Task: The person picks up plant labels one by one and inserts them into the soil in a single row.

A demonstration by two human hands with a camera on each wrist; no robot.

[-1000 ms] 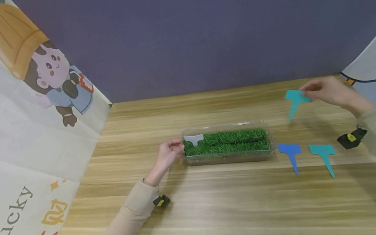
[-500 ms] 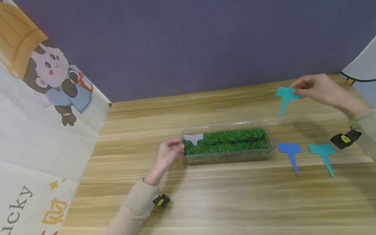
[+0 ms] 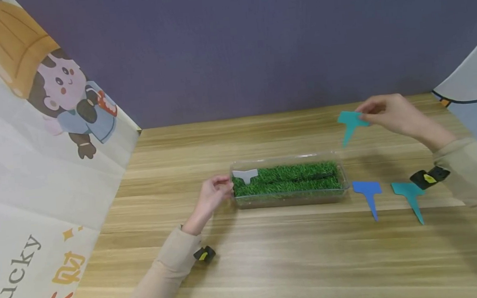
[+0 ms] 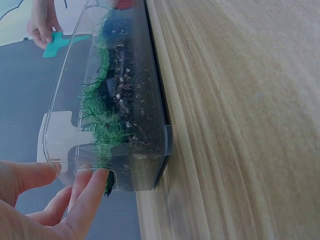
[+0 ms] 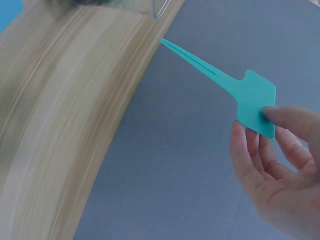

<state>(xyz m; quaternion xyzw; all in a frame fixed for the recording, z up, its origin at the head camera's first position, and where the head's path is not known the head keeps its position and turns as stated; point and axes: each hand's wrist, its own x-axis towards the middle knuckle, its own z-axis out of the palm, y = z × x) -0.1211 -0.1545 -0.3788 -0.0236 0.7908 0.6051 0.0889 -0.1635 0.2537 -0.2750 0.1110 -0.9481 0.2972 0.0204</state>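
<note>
My right hand (image 3: 390,115) pinches the head of a teal T-shaped plant label (image 5: 255,100) between thumb and fingers. The label hangs in the air behind the right end of a clear plastic box (image 3: 292,200), its pointed stem downward. Artificial-looking grass (image 3: 298,172) fills the box, with dark, pebbly soil showing through its side in the left wrist view. A white plant label (image 3: 246,175) stands upright in the grass at the left end. There my left hand (image 3: 213,196) grips the box's end with thumb and fingers.
A blue plant label (image 3: 368,190) and a second teal plant label (image 3: 409,192) lie flat on the wooden table (image 3: 296,260), right of the box. A dark panel (image 3: 256,50) rises behind the table, and a printed sheet (image 3: 25,182) borders its left side.
My right hand has carried the teal plant label leftward, towards the box, and slightly up in the view. My left hand has stayed at the box's left end.
</note>
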